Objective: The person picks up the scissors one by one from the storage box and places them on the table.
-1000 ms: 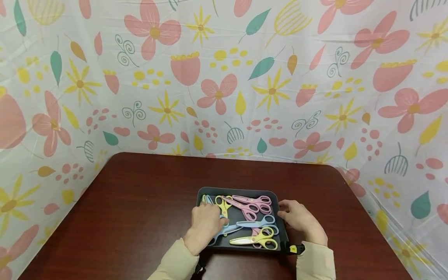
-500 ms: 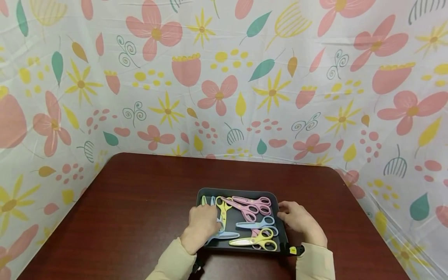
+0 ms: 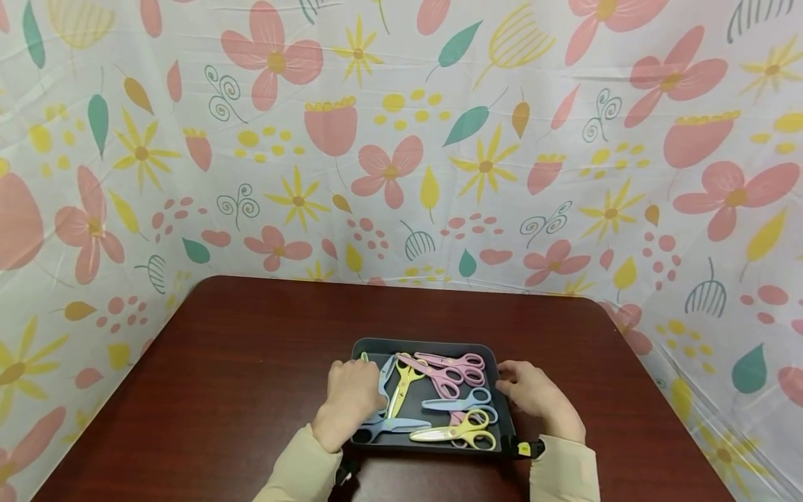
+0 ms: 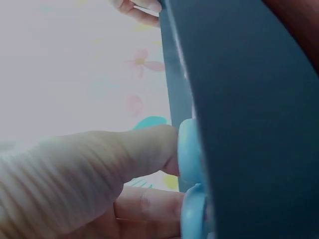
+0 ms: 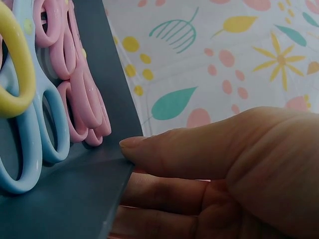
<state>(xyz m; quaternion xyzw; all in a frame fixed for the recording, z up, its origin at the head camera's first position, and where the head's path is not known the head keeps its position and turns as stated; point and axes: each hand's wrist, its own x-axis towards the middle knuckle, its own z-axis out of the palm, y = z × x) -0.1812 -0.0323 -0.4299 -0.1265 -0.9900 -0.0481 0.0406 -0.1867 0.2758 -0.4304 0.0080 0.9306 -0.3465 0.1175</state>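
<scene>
A dark grey tray (image 3: 426, 344) on the table holds several scissors with blue, yellow and pink handles. My left hand (image 3: 351, 392) reaches over the tray's left side. Its thumb (image 4: 149, 149) and fingers grip the blue handle loops (image 4: 189, 149) of a pair of scissors, partly hidden behind the tray wall. Blue scissors (image 3: 385, 380) stick out beside this hand, and another blue pair (image 3: 401, 424) lies near the front left. At the right wall, my right hand (image 3: 538, 396) pinches the rim, with the thumb (image 5: 164, 152) on top and fingers underneath.
Yellow scissors (image 3: 400, 394) lie left of centre. Pink scissors (image 3: 448, 380) are bunched at the back right. Blue scissors (image 3: 461, 403) and yellow scissors (image 3: 448, 431) overlap another pink pair at the front right. The brown table (image 3: 251, 362) ends at a flowered cloth (image 3: 389, 139).
My left hand has moved left toward the tray's left wall, shifting blue scissors with it. The yellow scissors beside it have tilted. My right hand stays on the rim.
</scene>
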